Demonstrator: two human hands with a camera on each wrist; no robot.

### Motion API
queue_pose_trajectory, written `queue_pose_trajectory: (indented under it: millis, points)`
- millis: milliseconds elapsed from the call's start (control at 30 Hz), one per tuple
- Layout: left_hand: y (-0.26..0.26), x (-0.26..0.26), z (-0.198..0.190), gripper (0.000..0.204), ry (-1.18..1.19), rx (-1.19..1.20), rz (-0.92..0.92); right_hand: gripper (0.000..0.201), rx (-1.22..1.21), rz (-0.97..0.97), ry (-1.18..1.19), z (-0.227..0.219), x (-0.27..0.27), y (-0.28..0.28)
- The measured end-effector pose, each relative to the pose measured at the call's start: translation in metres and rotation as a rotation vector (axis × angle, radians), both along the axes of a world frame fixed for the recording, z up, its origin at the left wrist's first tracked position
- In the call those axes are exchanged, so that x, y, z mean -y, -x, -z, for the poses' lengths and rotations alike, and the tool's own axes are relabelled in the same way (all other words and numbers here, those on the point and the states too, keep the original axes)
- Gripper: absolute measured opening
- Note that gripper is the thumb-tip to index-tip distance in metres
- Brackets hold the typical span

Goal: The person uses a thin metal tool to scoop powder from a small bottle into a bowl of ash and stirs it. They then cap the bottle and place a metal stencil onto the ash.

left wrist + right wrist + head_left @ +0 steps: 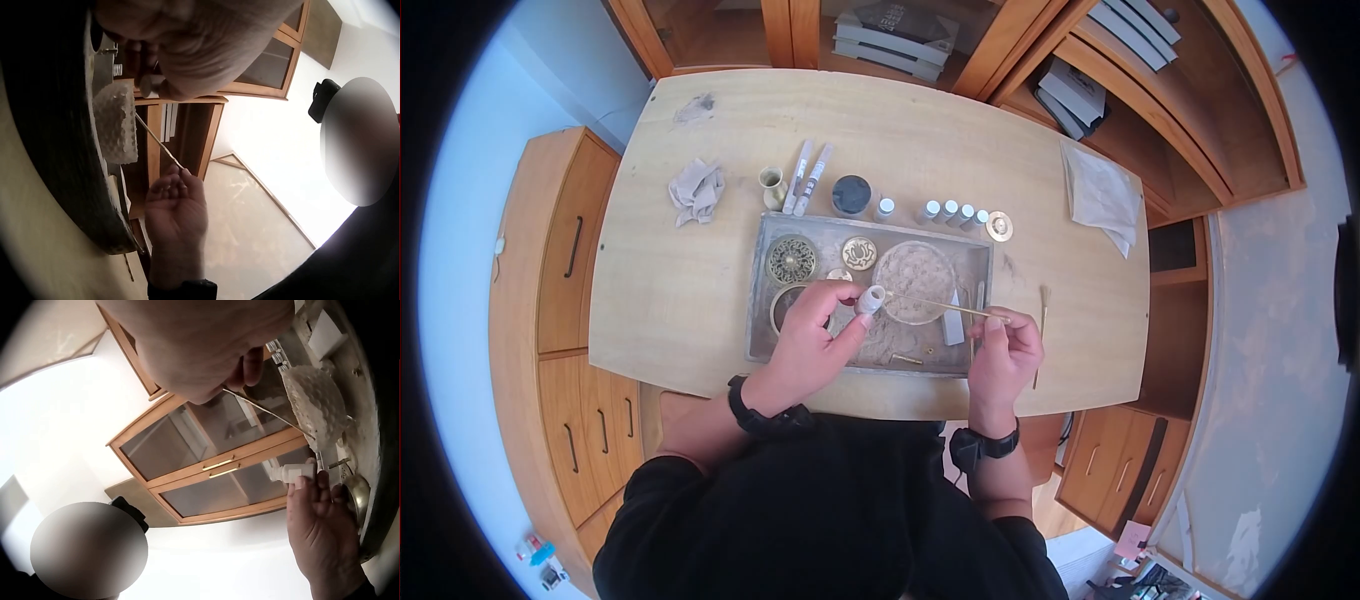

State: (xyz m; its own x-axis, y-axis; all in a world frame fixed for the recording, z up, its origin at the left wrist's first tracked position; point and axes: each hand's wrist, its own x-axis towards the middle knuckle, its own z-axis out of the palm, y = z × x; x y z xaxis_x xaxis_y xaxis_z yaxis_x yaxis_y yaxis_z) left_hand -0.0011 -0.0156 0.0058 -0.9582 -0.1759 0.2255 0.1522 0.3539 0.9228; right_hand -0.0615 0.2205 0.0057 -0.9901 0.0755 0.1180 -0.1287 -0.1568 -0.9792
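Observation:
Between thumb and fingers my left hand (805, 345) holds a small pale bottle (871, 301), tilted with its open mouth facing up and right. My right hand (1003, 360) pinches the end of a thin brass rod (945, 306). The rod's far tip is right by the bottle mouth in the head view. Below both is a grey tray (989, 262) with powder scattered in it. A dimpled glass bowl (325, 406) of pale powder stands inside it. Also in the tray are an openwork brass lid (791, 259), a brass patterned disc (859, 253) and a white block (953, 322).
Behind the tray stand a dark-lidded jar (851, 194), several silver-capped vials (950, 209), a brass vase (772, 182) and two labelled tubes (799, 178). A crumpled cloth (697, 190) lies left, a brush (1043, 300) right. A pale sheet (1102, 195) hangs over the table's far right edge.

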Motion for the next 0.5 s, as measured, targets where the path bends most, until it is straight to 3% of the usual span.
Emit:
queue_pose_trajectory:
  millis: [167,500]
  points:
    - [0.0000,0.0009,0.0020,0.023,0.005,0.005,-0.006,0.004,0.046,0.027,0.012,0.0022,0.0029,0.0041]
    - [0.0022,0.0002,0.0024,0.026,0.056,-0.011,-0.009,0.005,0.008,0.047,0.252,-0.0027,-0.0066,0.0089]
